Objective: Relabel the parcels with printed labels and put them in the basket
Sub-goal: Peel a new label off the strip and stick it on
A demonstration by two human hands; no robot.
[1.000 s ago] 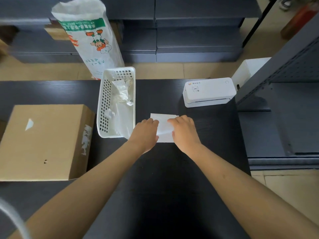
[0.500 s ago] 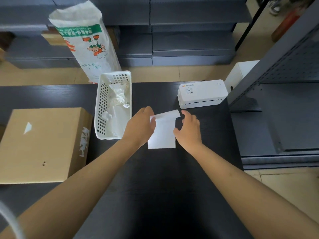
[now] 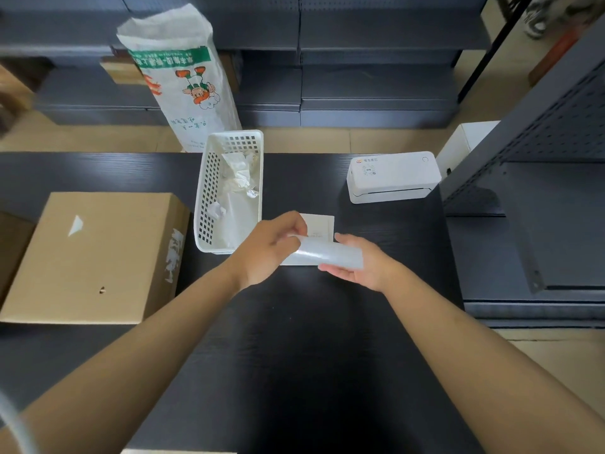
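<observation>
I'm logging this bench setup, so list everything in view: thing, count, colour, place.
Basket: one, white, table centre, holding crumpled papers.
Label sheet: one, white, flat on table.
Backing strip: one, glossy translucent, between both hands.
Label printer: one, white, table's far right.
Cardboard box: one, brown, table left.
Printed sack: one, white and green, behind table.
Table: one, black.
Left hand: pinching strip.
Right hand: holding strip.

Two bare forearms, sleeveless as far as visible, left grip (image 3: 273, 249) and right grip (image 3: 361, 265) ungloved, ringless.
</observation>
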